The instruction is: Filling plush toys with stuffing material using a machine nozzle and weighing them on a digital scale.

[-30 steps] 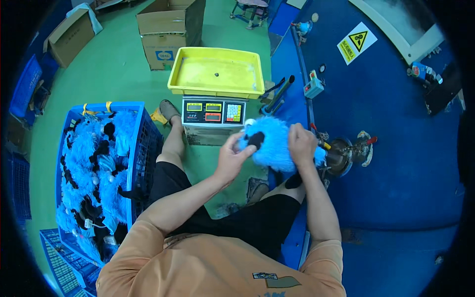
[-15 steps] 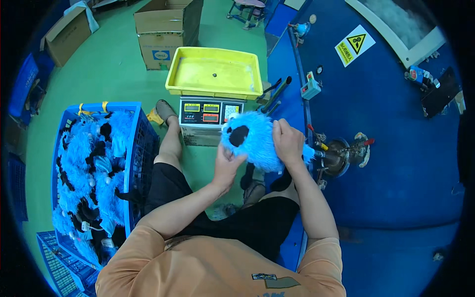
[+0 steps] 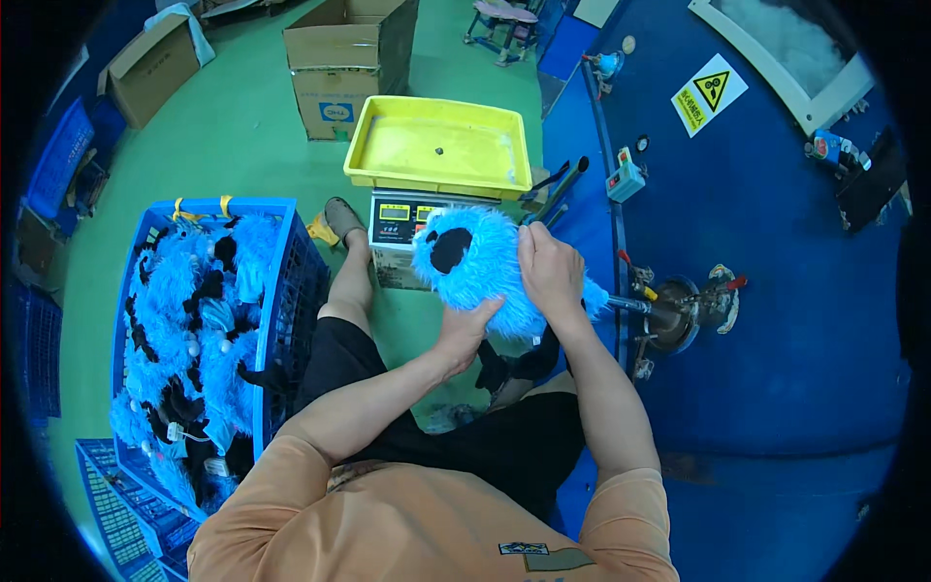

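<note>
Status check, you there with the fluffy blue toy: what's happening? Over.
Right hand gripping blue plush toy. Left hand at its lower edge, fingers hidden. Toy's right end at metal tube. Toy hides part of scale panel.

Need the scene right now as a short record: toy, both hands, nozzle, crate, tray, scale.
Furry blue toy: held between both hands, black-patched end facing left, black limbs hanging
Left hand: on the toy's near side, thumb showing, other fingers mostly hidden
Right hand: gripping the toy nearer its machine end
Metal nozzle: on the blue machine, at the toy's right end; insertion unclear
Blue crate: at left, full of similar toys
Yellow tray: on the scale, small dark bit inside
Scale: partly hidden by the toy
</note>
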{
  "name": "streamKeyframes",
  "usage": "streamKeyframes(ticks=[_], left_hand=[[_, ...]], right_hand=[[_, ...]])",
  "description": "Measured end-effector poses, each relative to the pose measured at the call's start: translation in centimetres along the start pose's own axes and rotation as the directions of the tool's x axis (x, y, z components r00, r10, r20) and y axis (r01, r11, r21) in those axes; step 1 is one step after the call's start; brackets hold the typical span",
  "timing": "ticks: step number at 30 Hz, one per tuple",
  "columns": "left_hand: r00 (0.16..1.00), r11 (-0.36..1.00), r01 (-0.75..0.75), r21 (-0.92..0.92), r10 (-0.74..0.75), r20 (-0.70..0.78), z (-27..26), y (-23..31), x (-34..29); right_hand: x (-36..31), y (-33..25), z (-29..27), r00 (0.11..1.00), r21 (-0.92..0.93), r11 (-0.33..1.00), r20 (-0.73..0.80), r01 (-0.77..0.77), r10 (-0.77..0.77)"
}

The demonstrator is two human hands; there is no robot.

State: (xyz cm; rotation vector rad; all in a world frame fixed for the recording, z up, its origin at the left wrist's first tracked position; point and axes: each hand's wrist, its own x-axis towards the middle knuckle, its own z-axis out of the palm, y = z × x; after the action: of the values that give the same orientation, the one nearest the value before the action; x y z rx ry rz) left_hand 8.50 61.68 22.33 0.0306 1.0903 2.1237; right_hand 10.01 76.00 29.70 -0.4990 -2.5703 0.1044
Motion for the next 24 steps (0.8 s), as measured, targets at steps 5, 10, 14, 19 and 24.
streamKeyframes(ticks=[5,10,14,19,24], left_hand=[[0.992,0.966,-0.129,0.224,0.128,0.021,1.4,-3.4,0.1],[0.935,0.895,-0.350,0.276,0.319,0.153,2.5,-4.9,1.0],[0.951,0.926,-0.302,0.226,0.274,0.145,1.3,-3.5,1.8],[0.986,0.960,-0.160,0.231,0.144,0.082,-0.4,-2.7,1.7],[0.993,0.976,-0.110,0.187,0.099,0.071,-0.4,-1.9,1.8]], right_hand=[[-1.0,2.7,-1.8,0.996,-0.001,0.997,0.028,0.079,-0.079],[-2.9,7.1,-3.8,0.994,-0.201,0.977,0.101,0.072,-0.052],[-2.8,7.1,-3.4,0.998,-0.124,0.992,0.061,0.032,-0.024],[-2.3,5.1,-2.7,0.998,-0.068,0.998,0.067,0.008,-0.003],[-2.2,4.9,-2.6,0.992,-0.071,0.997,0.117,-0.033,0.041]])
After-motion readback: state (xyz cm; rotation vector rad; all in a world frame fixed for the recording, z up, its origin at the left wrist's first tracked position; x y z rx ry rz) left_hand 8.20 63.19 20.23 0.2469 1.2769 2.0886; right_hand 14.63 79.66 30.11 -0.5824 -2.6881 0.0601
